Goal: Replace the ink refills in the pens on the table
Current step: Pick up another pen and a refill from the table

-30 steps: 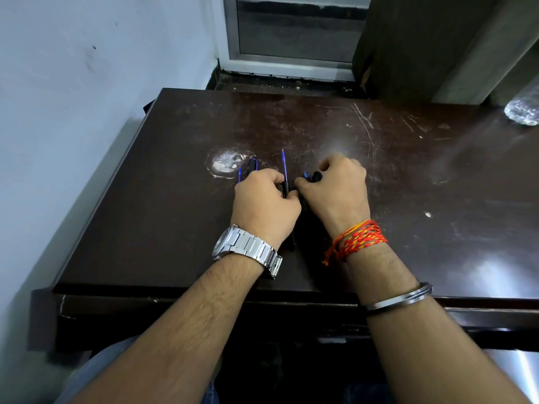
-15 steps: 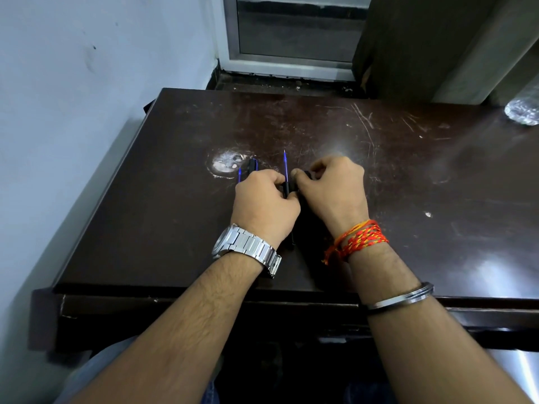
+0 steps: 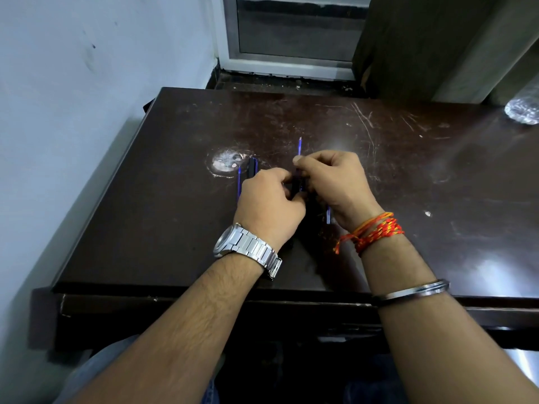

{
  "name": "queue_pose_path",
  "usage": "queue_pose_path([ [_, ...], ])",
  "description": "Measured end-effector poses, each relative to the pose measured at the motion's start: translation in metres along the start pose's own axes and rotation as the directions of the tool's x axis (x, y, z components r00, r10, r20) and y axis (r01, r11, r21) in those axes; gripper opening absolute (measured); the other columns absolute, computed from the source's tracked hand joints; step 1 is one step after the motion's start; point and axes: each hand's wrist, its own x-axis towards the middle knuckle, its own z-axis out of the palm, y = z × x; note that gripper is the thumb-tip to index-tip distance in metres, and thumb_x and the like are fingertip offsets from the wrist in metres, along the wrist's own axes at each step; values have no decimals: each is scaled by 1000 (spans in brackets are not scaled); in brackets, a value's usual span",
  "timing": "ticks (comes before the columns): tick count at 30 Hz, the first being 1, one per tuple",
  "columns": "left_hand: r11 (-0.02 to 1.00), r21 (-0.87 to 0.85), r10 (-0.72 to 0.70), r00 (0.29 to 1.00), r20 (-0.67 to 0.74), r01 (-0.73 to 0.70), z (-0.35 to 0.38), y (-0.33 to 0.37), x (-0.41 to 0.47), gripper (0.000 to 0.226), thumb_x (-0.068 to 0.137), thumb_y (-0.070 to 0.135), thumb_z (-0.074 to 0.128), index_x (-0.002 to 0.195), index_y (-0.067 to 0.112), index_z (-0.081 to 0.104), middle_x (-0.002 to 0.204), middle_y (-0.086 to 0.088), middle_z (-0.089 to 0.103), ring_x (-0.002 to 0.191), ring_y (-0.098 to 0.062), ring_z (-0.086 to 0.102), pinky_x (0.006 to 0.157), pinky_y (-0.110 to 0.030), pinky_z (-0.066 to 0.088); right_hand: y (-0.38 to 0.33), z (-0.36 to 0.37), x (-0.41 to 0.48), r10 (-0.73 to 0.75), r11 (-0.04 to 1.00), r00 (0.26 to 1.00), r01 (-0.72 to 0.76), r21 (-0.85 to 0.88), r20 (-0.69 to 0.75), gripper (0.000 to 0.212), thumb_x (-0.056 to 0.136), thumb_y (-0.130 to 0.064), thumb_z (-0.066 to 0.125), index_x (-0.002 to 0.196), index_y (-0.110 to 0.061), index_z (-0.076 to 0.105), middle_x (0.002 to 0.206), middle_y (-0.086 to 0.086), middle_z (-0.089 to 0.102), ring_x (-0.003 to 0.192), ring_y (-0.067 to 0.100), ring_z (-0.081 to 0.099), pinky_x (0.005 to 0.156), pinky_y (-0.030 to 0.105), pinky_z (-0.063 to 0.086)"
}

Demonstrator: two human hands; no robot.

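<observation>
My left hand (image 3: 269, 201) grips a black pen barrel (image 3: 296, 183) over the middle of the dark table (image 3: 163, 205). My right hand (image 3: 332, 182) pinches a thin blue refill (image 3: 299, 145) whose tip points away from me above my fingers. Left of my left hand lie another black pen (image 3: 252, 167) and a loose blue refill (image 3: 239, 182). A further blue refill (image 3: 328, 215) shows on the table under my right wrist. Where the held refill meets the barrel is hidden by my fingers.
A white worn patch (image 3: 224, 164) marks the table beside the pens. A clear plastic bottle (image 3: 523, 110) lies at the far right edge. A white wall runs along the left, a window frame (image 3: 291, 62) stands behind the table.
My right hand has lifted from the table and turned, now pinching the blue refill higher up. A blue refill under the right wrist has come into view. My left hand has barely moved.
</observation>
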Motion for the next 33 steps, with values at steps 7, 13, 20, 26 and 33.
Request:
queue_pose_path([
  [7, 999, 51, -11, 999, 52, 8, 1, 0, -3, 21, 72, 27, 77, 93, 23, 74, 61, 10, 65, 67, -9, 66, 52, -12, 41, -9, -11, 1, -156, 948, 950, 222, 229, -272, 18, 98, -20, 59, 81, -17, 64, 66, -2, 70, 48, 3, 57, 45, 21, 49],
  [13, 998, 48, -37, 999, -16, 38, 1, -4, -1, 17, 73, 26, 76, 89, 20, 73, 62, 7, 68, 67, -13, 68, 62, -22, 51, -2, -21, 5, -83, 991, 957, 49, -125, -278, 14, 83, -22, 63, 78, -18, 76, 73, 3, 74, 71, 21, 71, 73, 46, 61],
  [20, 997, 52, -55, 998, -22, 56, 3, -3, -1, 15, 72, 27, 77, 85, 20, 72, 61, 6, 66, 69, -16, 68, 65, -22, 51, -1, -20, 0, -54, 930, 975, -30, -367, -216, 14, 76, -18, 67, 69, -11, 78, 67, 10, 72, 77, 29, 72, 78, 41, 61],
  [26, 997, 52, -57, 998, -18, 58, 2, -2, -1, 12, 73, 25, 77, 80, 18, 70, 61, 4, 68, 67, -15, 68, 62, -23, 52, -1, -21, 0, -54, 886, 975, -53, -461, -216, 14, 76, -15, 69, 72, -4, 77, 70, 19, 71, 79, 34, 70, 76, 41, 60],
  [33, 997, 41, -57, 998, -25, 58, 2, -2, -1, 13, 73, 24, 77, 81, 17, 71, 62, 4, 69, 71, -18, 69, 67, -27, 56, 2, -18, 0, -20, 862, 970, -107, -496, -244, 14, 74, -13, 72, 81, -1, 72, 81, 15, 69, 75, 29, 69, 66, 30, 56],
])
